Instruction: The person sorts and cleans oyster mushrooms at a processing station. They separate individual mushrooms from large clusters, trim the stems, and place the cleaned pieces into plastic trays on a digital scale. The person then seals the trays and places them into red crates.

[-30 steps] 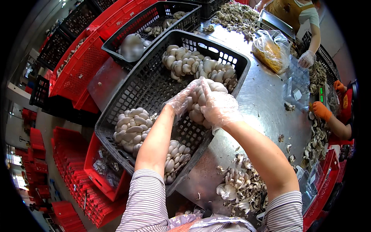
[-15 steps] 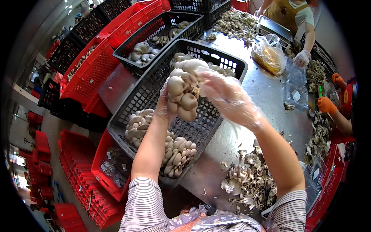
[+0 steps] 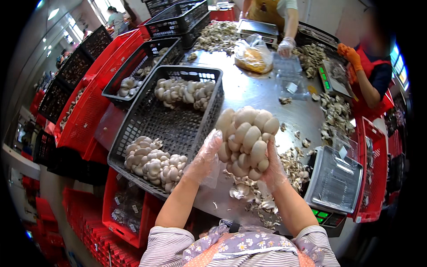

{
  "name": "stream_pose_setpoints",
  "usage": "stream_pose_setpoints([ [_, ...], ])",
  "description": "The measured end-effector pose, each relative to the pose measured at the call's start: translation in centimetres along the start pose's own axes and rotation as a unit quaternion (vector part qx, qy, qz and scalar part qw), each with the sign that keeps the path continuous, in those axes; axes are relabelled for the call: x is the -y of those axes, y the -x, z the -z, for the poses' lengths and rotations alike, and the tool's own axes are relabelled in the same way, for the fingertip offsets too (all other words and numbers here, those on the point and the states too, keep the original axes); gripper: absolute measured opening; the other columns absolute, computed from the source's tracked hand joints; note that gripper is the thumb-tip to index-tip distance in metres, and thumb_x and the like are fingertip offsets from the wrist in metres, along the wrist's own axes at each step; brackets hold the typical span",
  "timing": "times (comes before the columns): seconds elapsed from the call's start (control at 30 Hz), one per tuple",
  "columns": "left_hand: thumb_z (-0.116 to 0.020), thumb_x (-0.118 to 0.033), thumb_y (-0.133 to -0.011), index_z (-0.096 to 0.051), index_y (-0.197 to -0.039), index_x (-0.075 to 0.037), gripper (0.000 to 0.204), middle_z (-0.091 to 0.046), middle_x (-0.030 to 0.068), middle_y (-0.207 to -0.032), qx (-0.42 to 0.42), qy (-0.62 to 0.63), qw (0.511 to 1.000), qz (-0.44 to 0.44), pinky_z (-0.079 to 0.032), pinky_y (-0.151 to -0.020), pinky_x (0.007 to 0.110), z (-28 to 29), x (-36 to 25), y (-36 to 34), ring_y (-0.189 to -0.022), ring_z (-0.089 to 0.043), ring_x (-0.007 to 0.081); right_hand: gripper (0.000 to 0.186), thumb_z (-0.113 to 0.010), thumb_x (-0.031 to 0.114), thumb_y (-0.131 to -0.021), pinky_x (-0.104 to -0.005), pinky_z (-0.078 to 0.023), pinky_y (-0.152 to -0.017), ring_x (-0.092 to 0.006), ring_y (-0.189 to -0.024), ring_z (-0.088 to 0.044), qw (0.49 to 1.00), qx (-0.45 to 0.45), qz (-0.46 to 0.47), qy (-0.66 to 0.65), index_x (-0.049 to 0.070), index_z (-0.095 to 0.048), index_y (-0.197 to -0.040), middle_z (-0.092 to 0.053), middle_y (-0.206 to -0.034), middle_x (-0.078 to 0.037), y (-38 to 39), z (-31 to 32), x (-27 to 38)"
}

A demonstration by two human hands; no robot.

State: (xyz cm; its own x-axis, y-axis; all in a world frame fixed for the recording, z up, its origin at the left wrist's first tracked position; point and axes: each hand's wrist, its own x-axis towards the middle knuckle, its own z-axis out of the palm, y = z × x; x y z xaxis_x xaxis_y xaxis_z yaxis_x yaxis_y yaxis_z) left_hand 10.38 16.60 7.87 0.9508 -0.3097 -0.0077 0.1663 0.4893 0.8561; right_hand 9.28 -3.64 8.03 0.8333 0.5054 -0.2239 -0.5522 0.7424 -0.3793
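Between my hands is a big cluster of oyster mushrooms [image 3: 249, 140], pale grey-brown caps facing up, raised above the metal table. My left hand [image 3: 208, 153], in a thin clear glove, is closed against its left side. Gripping the right side is my right hand [image 3: 273, 167], gloved too; the fingers of both are partly hidden by the caps. To the left stands a black perforated crate [image 3: 184, 140] with mushroom clusters [image 3: 155, 162] at its near end and more clusters [image 3: 187, 92] at its far end.
Loose mushrooms and trimmings [image 3: 291, 167] lie beneath and right of my hands. A scale with a clear plastic tray [image 3: 336, 178] stands at the near right, beside a red crate [image 3: 371, 178]. Two co-workers stand across the table by scales; a bag [image 3: 253, 55] lies there.
My hands have carried the mushroom cluster from above the black crate rightward and nearer, over the table. My right hand has come to its right side. The view has turned right.
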Motion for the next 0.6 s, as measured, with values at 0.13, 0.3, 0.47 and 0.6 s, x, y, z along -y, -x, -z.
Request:
stream_pose_setpoints([
  [0.13, -0.065, -0.048, -0.092, -0.034, -0.15, -0.009, 0.077, -0.049, 0.0091, -0.144, 0.045, 0.058, 0.997, 0.024, -0.04, -0.111, 0.041, -4.2, 1.4, 1.4, -0.133, -0.047, 0.0234, 0.072, -0.049, 0.062, -0.096, -0.0405, -0.055, -0.098, -0.0242, -0.119, -0.06, 0.994, -0.05, 0.048, 0.079, 0.007, -0.044, -0.142, -0.056, -0.134, -0.013, 4.8, 4.4, 1.6],
  [0.3, -0.071, -0.04, -0.09, -0.028, -0.152, -0.008, 0.081, -0.041, 0.0107, -0.147, -0.082, -0.001, 0.996, -0.022, -0.037, -0.113, 0.04, -9.6, 5.2, 2.8, -0.134, -0.044, 0.025, 0.054, -0.053, 0.055, -0.098, -0.0332, -0.059, -0.087, -0.0181, -0.104, -0.066, 0.972, -0.134, 0.021, 0.19, 0.01, -0.056, -0.127, -0.064, -0.116, -0.007, 8.8, 3.6, 2.8],
  [0.47, -0.06, -0.037, -0.097, -0.039, -0.144, -0.009, 0.059, -0.052, 0.0121, -0.134, -0.034, 0.259, 0.965, 0.023, -0.044, -0.108, 0.042, -8.7, 10.3, 3.9, -0.124, -0.053, 0.0257, 0.077, -0.053, 0.057, -0.097, -0.0451, -0.047, -0.1, -0.0266, -0.132, -0.046, 0.941, -0.131, 0.044, 0.309, 0.014, -0.026, -0.154, -0.042, -0.148, -0.015, 11.7, 0.7, 4.0],
  [0.6, -0.055, -0.032, -0.099, -0.043, -0.137, -0.007, 0.047, -0.054, 0.0118, -0.129, -0.042, 0.261, 0.963, -0.047, -0.047, -0.103, 0.04, -5.6, 14.5, 5.8, -0.116, -0.056, 0.0255, 0.083, -0.058, 0.053, -0.095, -0.0486, -0.038, -0.108, -0.0319, -0.143, -0.034, 0.905, -0.132, 0.063, 0.399, 0.011, -0.023, -0.156, -0.033, -0.154, -0.022, 14.0, 2.5, 5.8],
])
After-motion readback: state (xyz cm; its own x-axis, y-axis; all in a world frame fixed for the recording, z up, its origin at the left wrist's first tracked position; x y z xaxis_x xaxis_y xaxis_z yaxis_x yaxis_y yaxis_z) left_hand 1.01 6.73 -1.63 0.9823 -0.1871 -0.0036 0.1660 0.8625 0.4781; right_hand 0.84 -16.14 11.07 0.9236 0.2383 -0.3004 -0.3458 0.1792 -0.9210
